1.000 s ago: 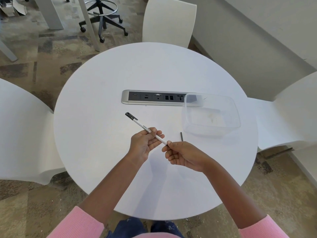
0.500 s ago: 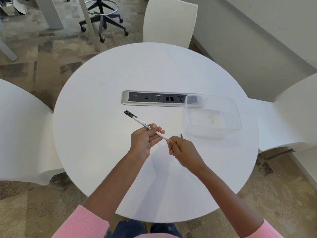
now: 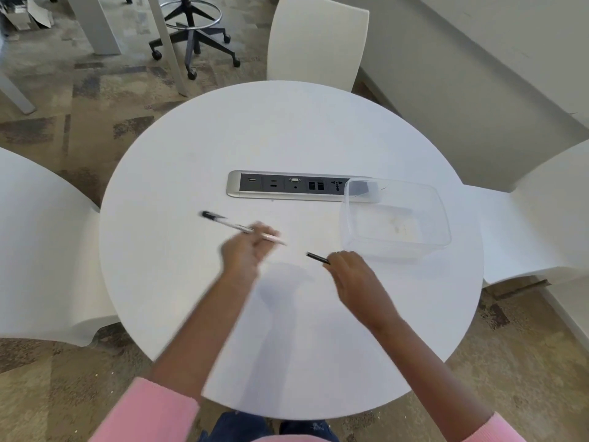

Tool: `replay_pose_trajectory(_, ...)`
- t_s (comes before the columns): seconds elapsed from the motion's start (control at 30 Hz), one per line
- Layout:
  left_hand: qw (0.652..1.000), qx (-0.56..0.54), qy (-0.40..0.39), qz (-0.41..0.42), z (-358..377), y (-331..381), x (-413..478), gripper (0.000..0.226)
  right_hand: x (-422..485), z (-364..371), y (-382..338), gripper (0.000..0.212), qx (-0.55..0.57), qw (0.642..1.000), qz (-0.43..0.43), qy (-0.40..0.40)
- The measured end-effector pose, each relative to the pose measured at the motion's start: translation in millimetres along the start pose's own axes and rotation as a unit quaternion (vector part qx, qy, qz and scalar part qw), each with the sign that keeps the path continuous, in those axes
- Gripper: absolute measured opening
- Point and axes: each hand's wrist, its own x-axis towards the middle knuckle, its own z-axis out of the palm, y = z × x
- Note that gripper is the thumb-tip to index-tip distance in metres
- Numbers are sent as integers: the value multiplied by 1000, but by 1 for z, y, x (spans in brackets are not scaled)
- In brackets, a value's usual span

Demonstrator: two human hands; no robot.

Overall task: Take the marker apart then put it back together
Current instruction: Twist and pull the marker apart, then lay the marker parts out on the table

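Observation:
The marker (image 3: 228, 223) is a thin white barrel with a black cap at its far left end. My left hand (image 3: 245, 255) grips it around the middle, and it looks blurred. The barrel's near end sticks out to the right of the fingers above the round white table (image 3: 287, 129). My right hand (image 3: 349, 274) is apart from the marker and pinches a short, thin dark piece (image 3: 317, 257) that points left toward the barrel. A gap of bare table separates the dark piece from the barrel's end.
A clear plastic container (image 3: 443, 218) stands just beyond my right hand, partly over the silver socket strip (image 3: 234, 186) set in the table's middle. White chairs stand at the left (image 3: 41, 250), right (image 3: 541, 218) and far side (image 3: 315, 43).
My hands have moved apart. The right hand let go of the marker's end and now pinches the thin dark piece that lay on the table. The left hand shifted the marker left.

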Motion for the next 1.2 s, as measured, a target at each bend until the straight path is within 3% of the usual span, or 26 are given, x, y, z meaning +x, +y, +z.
replay_pose_trajectory(0.07,998,-16,29,45,-12,32,12,24,-13,-4,16,12,-3,999,35,-3)
replay_pose_trajectory(0.17,997,21,4,77,-14,49,14,18,-23,3,31,15,29,995,97,-19)
replay_pose_trajectory(0.77,999,52,-7,-6,-20,-6,16,12,-6,41,28,25,79,982,166,-33)
replay_pose_trajectory(1.2,995,89,-12,-49,-25,-23,17,14,5,71,25,33,38,969,241,-30)
